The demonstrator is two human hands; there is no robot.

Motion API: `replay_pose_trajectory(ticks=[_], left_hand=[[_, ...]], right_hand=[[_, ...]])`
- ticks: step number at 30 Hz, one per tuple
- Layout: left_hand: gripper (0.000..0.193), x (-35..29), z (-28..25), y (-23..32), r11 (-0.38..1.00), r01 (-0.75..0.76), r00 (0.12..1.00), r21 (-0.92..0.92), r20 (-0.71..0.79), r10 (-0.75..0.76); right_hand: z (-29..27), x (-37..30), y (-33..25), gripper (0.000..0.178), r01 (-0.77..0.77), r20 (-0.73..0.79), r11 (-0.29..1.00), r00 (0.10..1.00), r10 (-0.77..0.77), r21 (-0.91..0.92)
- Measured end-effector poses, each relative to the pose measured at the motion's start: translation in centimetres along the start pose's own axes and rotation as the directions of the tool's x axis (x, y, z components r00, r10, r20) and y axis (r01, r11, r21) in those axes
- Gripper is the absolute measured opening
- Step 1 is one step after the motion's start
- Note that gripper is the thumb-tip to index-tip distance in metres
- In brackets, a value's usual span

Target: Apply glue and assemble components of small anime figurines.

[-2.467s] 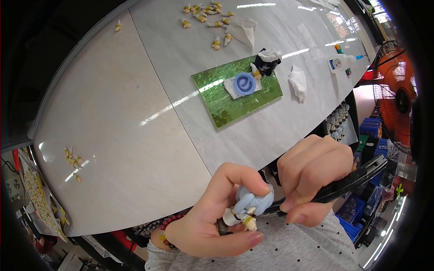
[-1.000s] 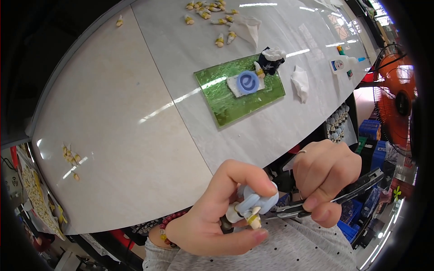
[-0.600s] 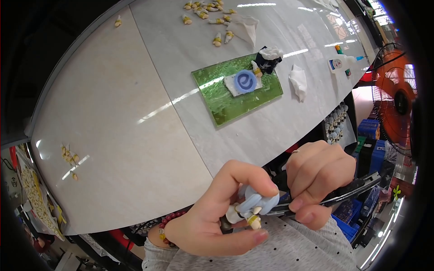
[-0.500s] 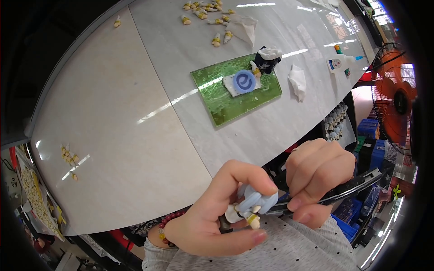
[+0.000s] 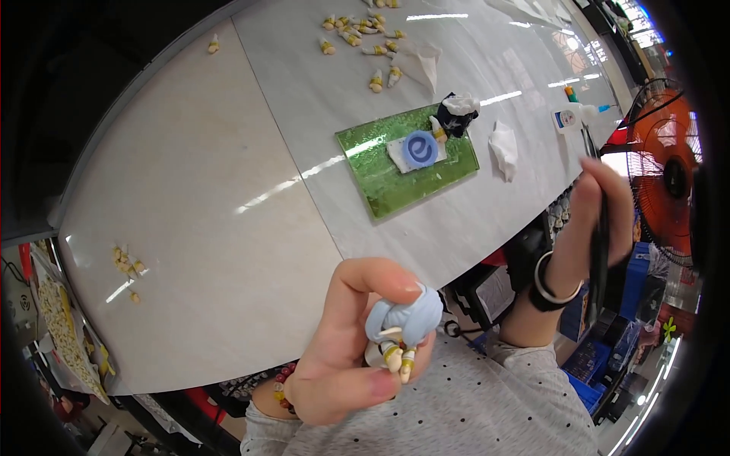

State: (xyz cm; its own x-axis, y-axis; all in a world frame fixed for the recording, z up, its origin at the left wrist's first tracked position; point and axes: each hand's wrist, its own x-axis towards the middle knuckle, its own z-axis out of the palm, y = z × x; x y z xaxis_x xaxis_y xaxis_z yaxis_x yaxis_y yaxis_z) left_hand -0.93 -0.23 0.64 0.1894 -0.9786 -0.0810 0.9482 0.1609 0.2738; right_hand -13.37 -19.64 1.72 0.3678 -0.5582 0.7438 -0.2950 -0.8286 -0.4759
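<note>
pinches small figurine (image 5: 409, 314) between thumb and curled fingers of left hand (image 5: 331, 349), in front of grey spotted shirt (image 5: 471, 403), just off near edge of worktop (image 5: 228, 190). shows smooth pale-blue hair on top, white body with dark trim, two cream ends banded yellow pointing down. holds slim black tool (image 5: 598, 273) upright in right hand (image 5: 582, 220), well apart from figurine; blurred, cannot tell exact finger placement.

worktop: pale, glossy, seamed, streaked with reflections. carries green slab (image 5: 384, 197), with white pad (image 5: 399, 158) under round blue dish (image 5: 420, 149); at slab's far corner, dark container (image 5: 454, 121) topped with white tissue. includes scattered cream-and-yellow pieces (image 5: 350, 35) at far side, crumpled tissue (image 5: 503, 152) and white bottle (image 5: 566, 118) to right. beyond right edge: orange fan (image 5: 658, 197), blue crates (image 5: 582, 361) lower down.
</note>
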Motion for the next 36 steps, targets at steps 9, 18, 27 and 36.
replay_pose_trajectory(ticks=[9,18,27,36], left_hand=[[0.061,0.2,0.3,0.0,0.994,-0.070,0.997,0.079,0.021,0.069],[0.070,0.6,0.4,-0.6,0.773,-0.287,0.953,0.566,0.250,0.171],[0.053,-2.3,11.7,7.0,-0.443,-0.100,0.994,0.891,0.069,-0.086],[0.018,16.4,7.7,22.0,-0.941,0.335,0.941,-0.043,0.059,0.332]], right_hand=[[1.2,2.7,5.5,0.047,0.184,0.507,0.920,0.862,0.018,-0.345],[-0.8,0.7,-3.4,0.027,-0.268,0.654,0.802,0.732,-0.192,0.535],[0.2,-3.4,-4.2,0.034,-0.555,0.512,0.152,0.822,0.248,0.818],[-5.4,-3.3,2.1,0.042,-0.558,0.194,0.398,0.725,0.661,0.728]])
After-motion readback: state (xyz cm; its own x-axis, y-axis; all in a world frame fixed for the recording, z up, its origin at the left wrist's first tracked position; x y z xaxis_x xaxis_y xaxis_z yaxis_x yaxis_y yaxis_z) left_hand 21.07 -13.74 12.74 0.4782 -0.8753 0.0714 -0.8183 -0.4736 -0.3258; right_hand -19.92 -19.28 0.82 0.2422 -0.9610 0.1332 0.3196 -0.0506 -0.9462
